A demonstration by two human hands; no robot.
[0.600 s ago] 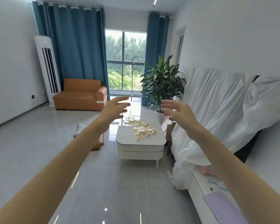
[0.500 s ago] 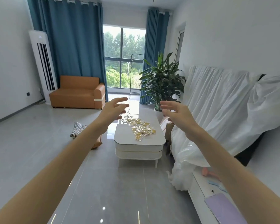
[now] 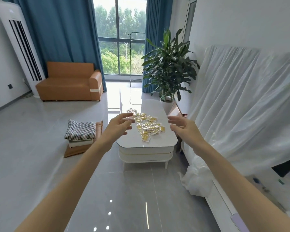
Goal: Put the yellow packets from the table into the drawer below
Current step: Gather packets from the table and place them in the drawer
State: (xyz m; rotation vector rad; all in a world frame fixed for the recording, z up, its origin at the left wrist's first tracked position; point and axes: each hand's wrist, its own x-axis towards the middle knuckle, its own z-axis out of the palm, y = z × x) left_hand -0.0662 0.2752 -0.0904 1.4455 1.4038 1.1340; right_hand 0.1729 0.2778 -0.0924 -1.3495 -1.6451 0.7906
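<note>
Yellow packets (image 3: 146,125) lie in a loose scatter on the white table (image 3: 164,139), on the nearer half of the top, and in your view they show btwn your two hands. L hand (image 3: 119,126) hangs in the air over the table's left edge as seen. R hand (image 3: 184,127) hangs by its right edge, just this side of the plastic-draped sofa (image 3: 241,97). Neither hand touches packets or tabletop.

Both your arms reach straight fwd, bare forearms running up from the bottom corners, wrists approx level w/ each other. L hand: palm turned inward, fingers spread and lightly bent. R hand: palm inward too, fingers loose and fanned toward the packets. Both hands are relaxed and spread, well apart from each other, holding nothing.

Table's lower tier (image 3: 145,156) sits flush under the top. Left of the table, a houndstooth cushion (image 3: 80,130) rests on a low stack on the grey floor. A potted plant (image 3: 167,64) stands past the table's far end.
</note>
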